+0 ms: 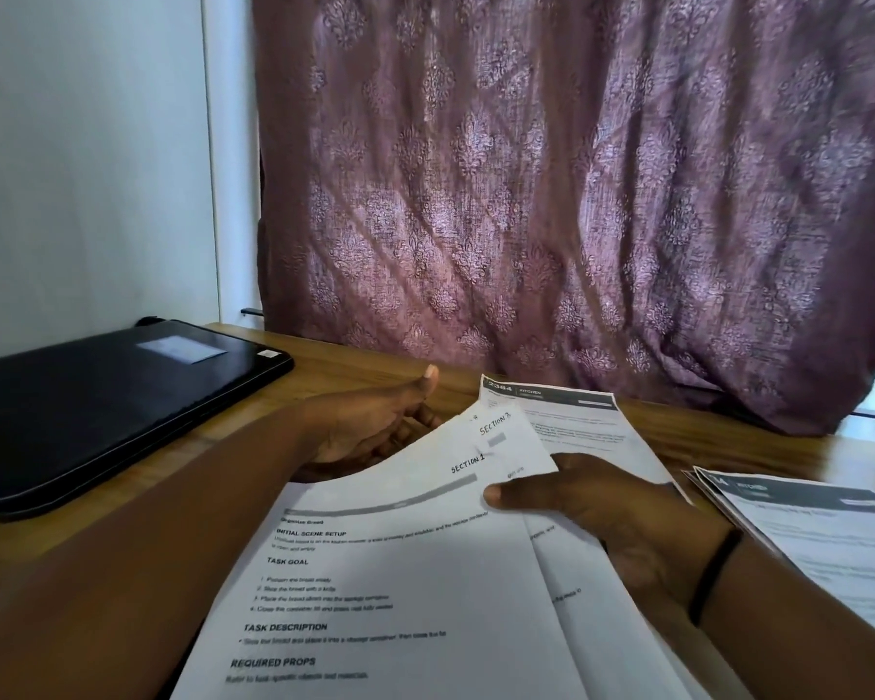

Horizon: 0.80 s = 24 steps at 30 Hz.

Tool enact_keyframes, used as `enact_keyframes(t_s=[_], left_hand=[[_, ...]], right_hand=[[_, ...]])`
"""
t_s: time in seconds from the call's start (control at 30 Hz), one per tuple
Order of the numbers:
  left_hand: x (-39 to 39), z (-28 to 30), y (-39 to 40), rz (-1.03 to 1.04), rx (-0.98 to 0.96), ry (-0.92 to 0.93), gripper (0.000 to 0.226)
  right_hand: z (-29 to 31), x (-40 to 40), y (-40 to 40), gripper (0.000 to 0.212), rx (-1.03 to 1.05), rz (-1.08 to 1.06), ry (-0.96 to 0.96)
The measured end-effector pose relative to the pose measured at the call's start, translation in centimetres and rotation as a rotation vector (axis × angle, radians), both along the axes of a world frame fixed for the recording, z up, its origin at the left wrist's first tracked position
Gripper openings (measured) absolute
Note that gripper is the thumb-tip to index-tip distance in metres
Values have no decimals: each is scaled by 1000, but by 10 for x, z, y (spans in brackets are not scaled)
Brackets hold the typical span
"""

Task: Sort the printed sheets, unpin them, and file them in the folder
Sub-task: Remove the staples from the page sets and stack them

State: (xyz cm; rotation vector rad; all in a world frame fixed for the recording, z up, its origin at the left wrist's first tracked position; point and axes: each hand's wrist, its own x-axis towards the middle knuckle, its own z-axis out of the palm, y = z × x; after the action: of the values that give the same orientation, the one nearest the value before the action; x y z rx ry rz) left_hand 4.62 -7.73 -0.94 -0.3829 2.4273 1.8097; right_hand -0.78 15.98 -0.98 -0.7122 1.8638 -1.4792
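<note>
My right hand (607, 512) grips fanned printed sheets (425, 573); my left hand (370, 421) lies open. Sorting underway; the folder (97, 396) sits closed, nothing filed.

It looked like a room in a home. A patterned mauve curtain (551, 194) hung behind a wooden desk (354, 356) set against a plain white wall (82, 159), with a black folder (107, 396) lying on it.

Top sheet (400, 573) handwritten "SECTION 1", printed "TASK GOAL"; sheet beneath (501, 426) "SECTION 3"; far sheet (572, 411) "KITCHEN"
</note>
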Motion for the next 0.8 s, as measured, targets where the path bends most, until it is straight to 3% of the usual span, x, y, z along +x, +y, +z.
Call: enact_keyframes(t_s=[0.13, 0.27, 0.4, 0.47, 0.53, 0.67, 0.8], left_hand=[[1, 5, -11, 102, 51, 12, 91], [3, 5, -24, 255, 6, 62, 87], [3, 10, -32, 441, 26, 211, 62], [9, 21, -38, 589, 122, 376, 48], [20, 28, -47, 686, 183, 423, 44], [37, 28, -26, 399, 317, 274, 77], [40, 34, 35, 132, 315, 307, 24]], right_hand=[[-6, 6, -6, 37, -49, 4, -63], [-10, 12, -4, 41, 26, 132, -299], [-8, 12, -6, 52, -26, 84, -199], [-2, 2, -5, 52, -131, -13, -200], [9, -14, 3, 49, -307, -113, -244], [21, -39, 22, 69, -605, -218, -240], [25, -38, 28, 47, -729, -185, -180]])
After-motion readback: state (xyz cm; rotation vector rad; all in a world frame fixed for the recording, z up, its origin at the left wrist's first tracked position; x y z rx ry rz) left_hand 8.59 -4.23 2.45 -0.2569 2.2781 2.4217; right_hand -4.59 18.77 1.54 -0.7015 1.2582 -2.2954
